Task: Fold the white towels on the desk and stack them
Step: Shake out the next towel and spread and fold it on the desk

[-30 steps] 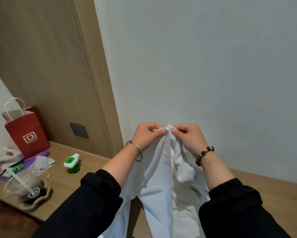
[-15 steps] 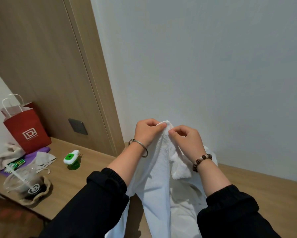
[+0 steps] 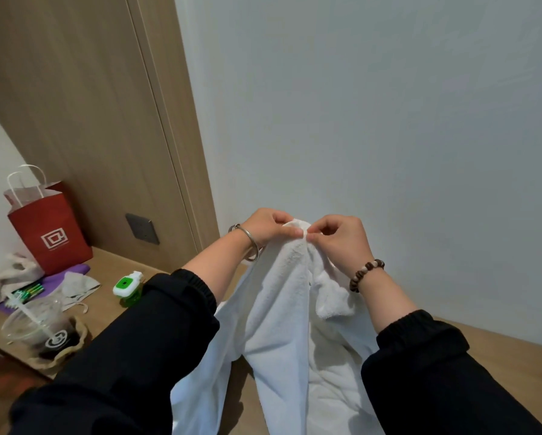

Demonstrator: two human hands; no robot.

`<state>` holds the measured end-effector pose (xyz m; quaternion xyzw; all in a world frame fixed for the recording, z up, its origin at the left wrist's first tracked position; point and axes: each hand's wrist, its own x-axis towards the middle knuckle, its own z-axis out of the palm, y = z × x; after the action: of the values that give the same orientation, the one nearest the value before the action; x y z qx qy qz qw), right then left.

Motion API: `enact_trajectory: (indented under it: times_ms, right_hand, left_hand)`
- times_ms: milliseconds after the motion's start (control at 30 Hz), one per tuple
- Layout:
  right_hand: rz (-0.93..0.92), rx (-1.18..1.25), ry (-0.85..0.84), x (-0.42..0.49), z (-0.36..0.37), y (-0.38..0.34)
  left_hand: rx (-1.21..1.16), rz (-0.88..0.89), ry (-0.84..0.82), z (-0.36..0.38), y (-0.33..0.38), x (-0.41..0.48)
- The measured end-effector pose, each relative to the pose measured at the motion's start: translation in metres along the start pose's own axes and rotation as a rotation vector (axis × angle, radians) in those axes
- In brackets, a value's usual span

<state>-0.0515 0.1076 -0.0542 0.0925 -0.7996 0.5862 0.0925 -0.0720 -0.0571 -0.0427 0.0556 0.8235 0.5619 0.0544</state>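
Note:
A white towel [image 3: 282, 309] hangs from both my hands above the wooden desk [image 3: 498, 350]. My left hand [image 3: 265, 229], with a metal bangle on its wrist, grips the towel's top edge. My right hand [image 3: 338, 240], with a bead bracelet on its wrist, pinches the same edge right beside it, so the two hands almost touch. The cloth drapes down between my black sleeves and bunches on the desk below. More white cloth lies at the bottom of the view; I cannot tell if it is a second towel.
At the desk's left end stand a red paper bag [image 3: 51, 233], a green and white bottle [image 3: 128, 288], a plastic cup with a straw [image 3: 34, 324], a purple item [image 3: 62, 277] and crumpled cloth [image 3: 6, 277]. A wall rises close behind the desk, with a wall socket [image 3: 142, 229] on the wood panel.
Both hands stayed together at the towel's top edge and worked along it with small finger moves. The right hand's hold turned into a fingertip pinch.

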Motion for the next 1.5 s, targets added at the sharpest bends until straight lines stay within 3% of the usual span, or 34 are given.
enact_trajectory:
  times_ms: [267,467,700,833,933,1100,1233,1300,1400,1500]
  right_hand:
    - [0.05,-0.26,0.085,0.033,-0.001,-0.02]
    - [0.083,-0.595,-0.008,0.065,-0.02,-0.058]
    - [-0.042,-0.867,0.192,0.077,-0.043,-0.109]
    - [0.072,-0.917,0.252,0.073,-0.064,-0.099]
    - [0.095,-0.766,0.267,0.073,-0.067,-0.104]
    - [-0.151,-0.253,0.547,0.081,-0.066,-0.185]
    - [-0.435,0.265,0.843,0.085,-0.073,-0.249]
    - [-0.461,0.334,0.836,0.086,-0.073,-0.25]
    - [-0.195,-0.048,0.637,0.093,-0.06,-0.208]
    - [-0.022,-0.202,0.493,0.097,-0.049,-0.163]
  left_hand:
    - [0.118,0.178,0.288,0.005,0.029,0.017]
    - [0.029,0.306,0.594,-0.01,0.082,0.03]
    - [-0.111,0.363,0.858,-0.046,0.142,0.029]
    - [-0.178,0.419,0.993,-0.082,0.18,0.017]
    - [-0.137,0.493,0.989,-0.088,0.205,0.007]
    - [-0.151,0.567,0.985,-0.082,0.238,-0.009]
    - [-0.476,0.698,1.234,-0.093,0.269,-0.025]
    - [-0.333,0.75,1.198,-0.101,0.272,-0.025]
    - [0.291,0.587,0.895,-0.096,0.246,-0.015]
    - [0.477,0.515,0.816,-0.094,0.208,-0.006]
